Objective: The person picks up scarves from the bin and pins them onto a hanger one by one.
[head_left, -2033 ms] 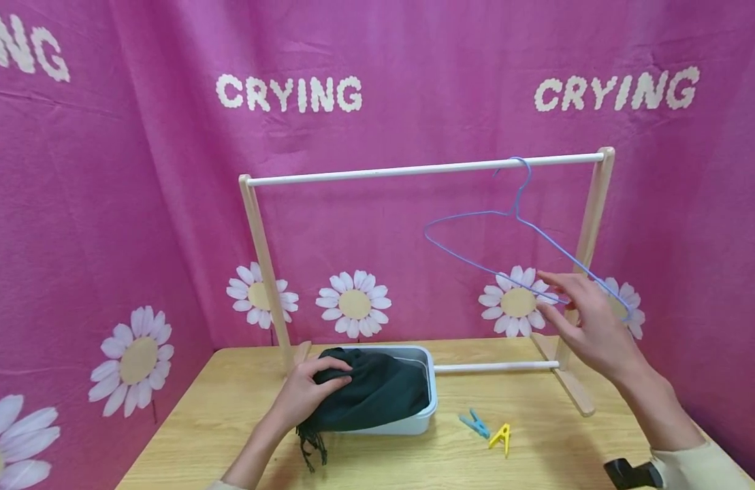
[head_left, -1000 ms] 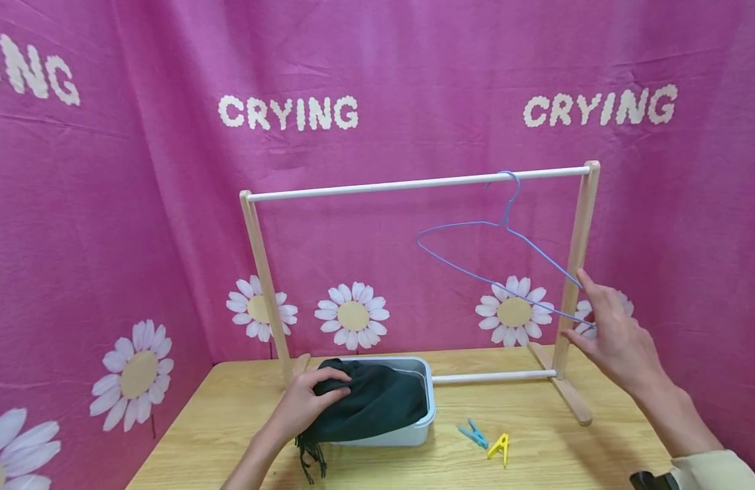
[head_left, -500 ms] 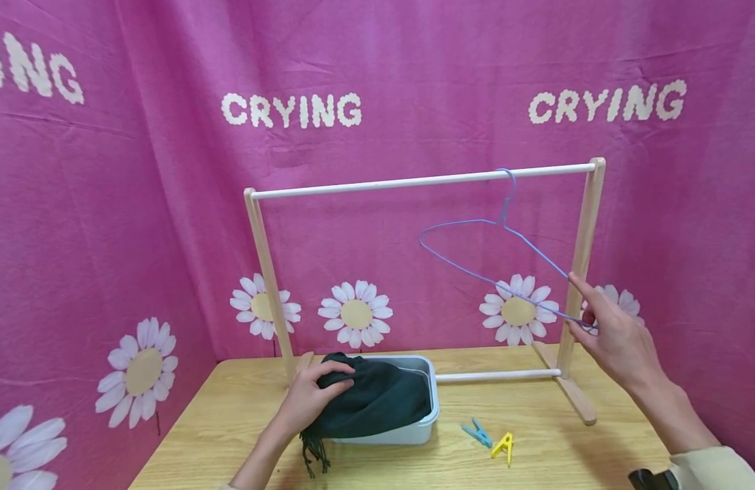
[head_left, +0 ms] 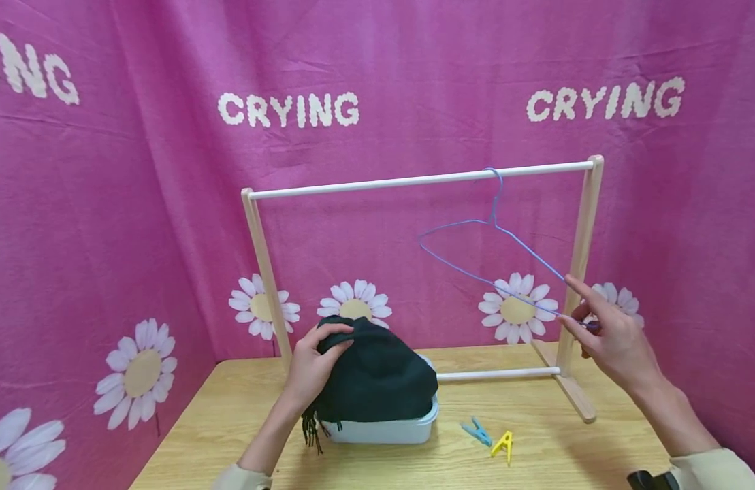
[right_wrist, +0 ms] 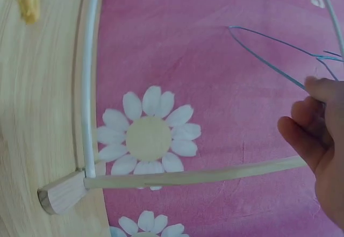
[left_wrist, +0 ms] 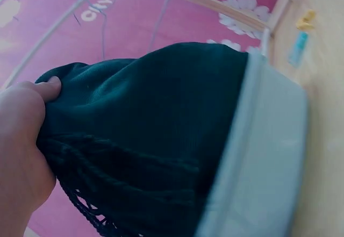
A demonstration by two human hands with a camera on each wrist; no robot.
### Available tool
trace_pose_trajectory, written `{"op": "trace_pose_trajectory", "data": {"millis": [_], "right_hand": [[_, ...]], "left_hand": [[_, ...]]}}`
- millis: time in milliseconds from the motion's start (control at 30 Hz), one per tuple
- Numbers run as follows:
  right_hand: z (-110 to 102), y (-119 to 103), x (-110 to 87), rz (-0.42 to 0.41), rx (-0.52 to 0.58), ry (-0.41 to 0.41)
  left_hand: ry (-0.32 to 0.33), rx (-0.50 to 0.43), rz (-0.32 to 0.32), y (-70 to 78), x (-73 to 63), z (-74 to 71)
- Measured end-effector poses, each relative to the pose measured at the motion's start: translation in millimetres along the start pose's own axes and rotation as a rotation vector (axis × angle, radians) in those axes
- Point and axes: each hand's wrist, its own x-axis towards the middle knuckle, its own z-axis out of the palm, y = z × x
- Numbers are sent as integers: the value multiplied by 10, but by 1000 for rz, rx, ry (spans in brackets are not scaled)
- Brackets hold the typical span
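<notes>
A dark green fringed scarf (head_left: 377, 374) bulges up out of a light grey plastic bin (head_left: 383, 432). My left hand (head_left: 316, 361) pinches its upper left corner and holds it raised; in the left wrist view the thumb lies on the scarf (left_wrist: 145, 102), with tassels dangling below. A blue wire hanger (head_left: 457, 265) hangs by its hook from the white rail (head_left: 377, 184). My right hand (head_left: 616, 340) grips the hanger's right end between thumb and fingers. The right wrist view shows the thumb against the hanger wire (right_wrist: 269, 65), the other fingers curled.
A wooden rack with a right post (head_left: 585, 238) and a low white crossbar (head_left: 500, 374) stands on the wooden table (head_left: 230, 422). Blue (head_left: 477, 431) and yellow clothespins (head_left: 503, 446) lie right of the bin. A pink curtain (head_left: 389, 41) surrounds the table.
My left hand has lifted the scarf's corner, raising it higher above the bin. My right hand went from beside the hanger to gripping its right end, and the hook has slid left along the rail.
</notes>
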Motion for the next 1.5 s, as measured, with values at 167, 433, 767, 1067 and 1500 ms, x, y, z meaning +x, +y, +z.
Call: {"op": "trace_pose_trajectory", "data": {"millis": [167,433,767,1067,1500], "right_hand": [[-10,-44,19,7,70,-58],[31,-101,-21,60,123,-20],[69,-368,90,175,398,169],[203,-584,22,100,556,97],[387,-823,-142,169,823,-70]], "left_hand": [[-32,14,100,212,216,14],[-19,-66,264,615,526,16],[42,-139,289,1249,909,-139],[-6,-206,78,1307,838,-188],[-88,-329,150,1281,795,-95]]}}
